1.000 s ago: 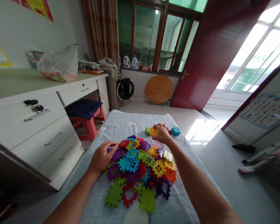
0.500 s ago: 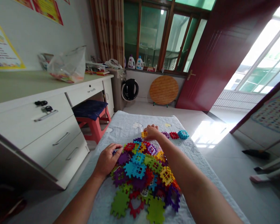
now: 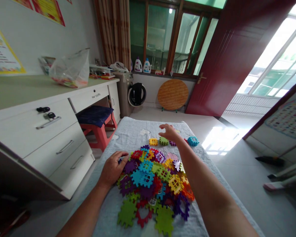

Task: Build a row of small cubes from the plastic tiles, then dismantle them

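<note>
My left hand (image 3: 114,167) lies on the cloth against the left side of a pile of interlocking plastic building tiles, fingers loosely extended and thumb apart. Purple tiles (image 3: 130,167) are closest to it. In the pile are a blue window tile (image 3: 146,179), a yellow window tile (image 3: 175,184) and a flat green tile (image 3: 164,220). Beyond the pile, my right hand (image 3: 168,132) hovers with thumb and fingers apart, holding nothing. Below it runs a row: a yellow tile (image 3: 153,142), a green tile (image 3: 163,141), a purple one, a red one partly behind my forearm, and a blue tile (image 3: 193,141).
A light blue cloth (image 3: 130,131) covers the surface under the tiles. To the left stand a white desk (image 3: 61,131) with a plastic bag (image 3: 71,70) on top and a red stool (image 3: 98,131). A washing machine (image 3: 124,92) and a round wooden tabletop (image 3: 173,94) are farther back.
My right hand has let go of the yellow tile at the row's left end and moved up and right. The green tile beside it now shows. My left hand stays put.
</note>
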### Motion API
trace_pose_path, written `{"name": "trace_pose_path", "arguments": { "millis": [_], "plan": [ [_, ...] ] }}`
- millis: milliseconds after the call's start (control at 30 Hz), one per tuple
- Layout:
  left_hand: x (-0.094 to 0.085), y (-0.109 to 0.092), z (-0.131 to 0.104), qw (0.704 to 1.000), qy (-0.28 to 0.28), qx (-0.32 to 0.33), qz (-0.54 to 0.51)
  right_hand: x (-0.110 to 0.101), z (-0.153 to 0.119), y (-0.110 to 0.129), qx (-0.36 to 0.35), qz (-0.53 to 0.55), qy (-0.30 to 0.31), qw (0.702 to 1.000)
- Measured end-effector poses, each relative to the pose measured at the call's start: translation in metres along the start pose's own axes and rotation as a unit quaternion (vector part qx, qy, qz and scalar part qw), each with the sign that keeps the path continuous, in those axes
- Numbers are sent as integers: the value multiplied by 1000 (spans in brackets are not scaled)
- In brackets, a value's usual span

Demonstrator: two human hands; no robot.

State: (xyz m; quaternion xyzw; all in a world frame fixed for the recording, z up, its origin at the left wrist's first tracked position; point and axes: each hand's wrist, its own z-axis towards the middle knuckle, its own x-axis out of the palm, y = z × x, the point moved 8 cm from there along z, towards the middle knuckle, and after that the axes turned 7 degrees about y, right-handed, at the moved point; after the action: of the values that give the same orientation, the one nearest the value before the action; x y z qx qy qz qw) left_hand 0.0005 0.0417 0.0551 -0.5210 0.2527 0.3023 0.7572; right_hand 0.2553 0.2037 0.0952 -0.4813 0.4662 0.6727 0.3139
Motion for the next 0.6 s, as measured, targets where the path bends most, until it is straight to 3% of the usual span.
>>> {"name": "trace_pose_path", "arguments": {
  "millis": [133,333,433,533,600],
  "plan": [
    [4,-7,-1,1000,8,17,9,-22,-36,-25,-6,49,-60,997],
    [21,-32,12,996,47,66,40,-1,-104,-31,-52,81,6,995],
    [42,-43,34,989,110,74,59,12,-125,-39,-29,101,38,994],
    [71,-41,59,977,188,36,89,21,-135,-55,13,128,19,991],
    [87,-37,72,972,213,18,99,29,-137,-65,34,148,2,988]
  ]
}}
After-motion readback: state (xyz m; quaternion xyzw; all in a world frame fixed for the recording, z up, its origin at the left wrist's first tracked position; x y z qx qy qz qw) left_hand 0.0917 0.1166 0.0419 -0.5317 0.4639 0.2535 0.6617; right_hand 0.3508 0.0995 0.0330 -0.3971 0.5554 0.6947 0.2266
